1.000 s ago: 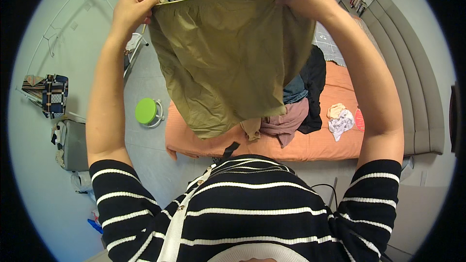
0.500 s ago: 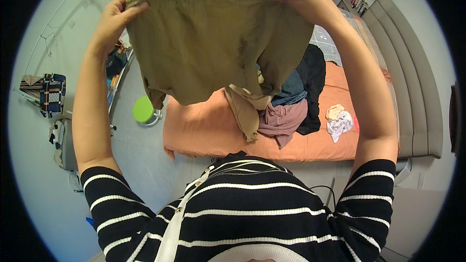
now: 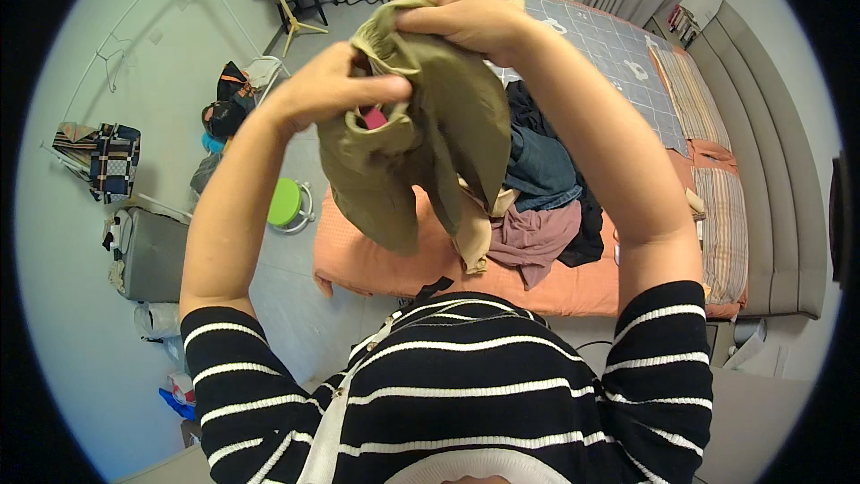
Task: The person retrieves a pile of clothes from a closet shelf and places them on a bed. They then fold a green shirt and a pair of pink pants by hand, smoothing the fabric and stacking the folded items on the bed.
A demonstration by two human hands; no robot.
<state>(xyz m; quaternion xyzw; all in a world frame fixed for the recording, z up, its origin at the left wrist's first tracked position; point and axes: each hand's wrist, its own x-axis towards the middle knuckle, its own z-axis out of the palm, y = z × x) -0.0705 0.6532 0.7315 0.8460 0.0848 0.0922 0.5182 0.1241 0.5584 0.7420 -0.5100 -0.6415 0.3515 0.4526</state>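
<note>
Olive-green pants (image 3: 457, 108) with a gathered waistband hang bunched between my hands, above the bed. My left hand (image 3: 327, 90) grips the cloth at the waist opening, its thumb lying across the front and its other fingers hidden in the folds. At the top edge, my right hand (image 3: 461, 18) pinches the gathered waistband. A small bright pink patch (image 3: 373, 117) shows inside the opening; what it is I cannot make out. Below hang the loose parts of the pants, in front of the clothes on the bed.
On the orange bedspread (image 3: 358, 246) lie blue denim (image 3: 542, 170), a mauve garment (image 3: 537, 233), a beige garment (image 3: 472, 237) and black cloth (image 3: 584, 233). A green stool (image 3: 285, 203) stands left of the bed. Further left are a white clothes rack (image 3: 85, 72) and a grey box (image 3: 152, 255).
The pants were stretched wide between my hands by the waistband. My hands have come together, my left one moving right and down, and the cloth is now gathered and narrower.
</note>
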